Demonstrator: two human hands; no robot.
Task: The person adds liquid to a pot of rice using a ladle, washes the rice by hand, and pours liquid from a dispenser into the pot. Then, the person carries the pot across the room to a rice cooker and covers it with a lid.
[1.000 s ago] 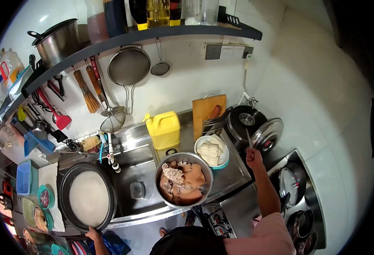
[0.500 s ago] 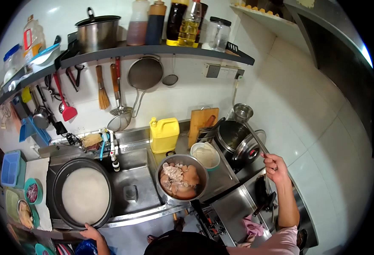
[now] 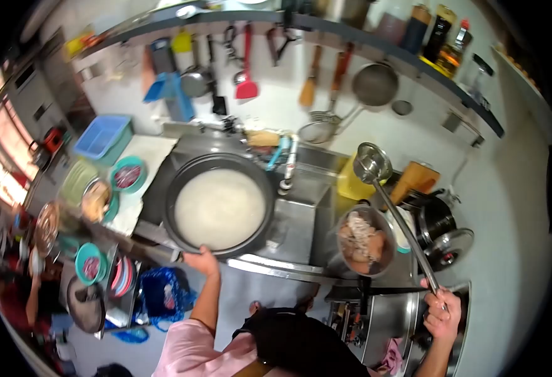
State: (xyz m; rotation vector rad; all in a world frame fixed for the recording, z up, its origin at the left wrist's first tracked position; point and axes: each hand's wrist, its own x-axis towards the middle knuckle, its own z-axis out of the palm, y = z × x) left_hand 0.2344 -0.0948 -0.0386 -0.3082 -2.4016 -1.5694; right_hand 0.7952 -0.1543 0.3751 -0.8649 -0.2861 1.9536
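Note:
My right hand (image 3: 443, 309) is closed round the end of a long-handled metal ladle (image 3: 409, 229). The ladle's bowl is raised in front of the yellow jug (image 3: 350, 181), and looks empty. At the near rim of a wide dark basin (image 3: 172, 207), my left hand (image 3: 203, 261) grips the edge with the thumb on top; its other fingers are partly hidden. Cloudy whitish liquid (image 3: 221, 208) fills much of the basin, which sits over the left part of the sink. Right of the sink stands a metal pot (image 3: 386, 257) with pieces of raw-looking meat (image 3: 361, 242).
A lidded pot (image 3: 436, 217) and a cutting board (image 3: 416, 182) stand at the right. Left of the sink are a blue tub (image 3: 103, 136) and several bowls. Utensils hang below the shelf (image 3: 376, 34). Another person's arm (image 3: 33, 301) shows at far left.
The view has swung left, bringing the left counter and another person's arm into sight. The ladle has come leftward and now hangs over the counter near the meat pot. My left hand stays at the basin rim.

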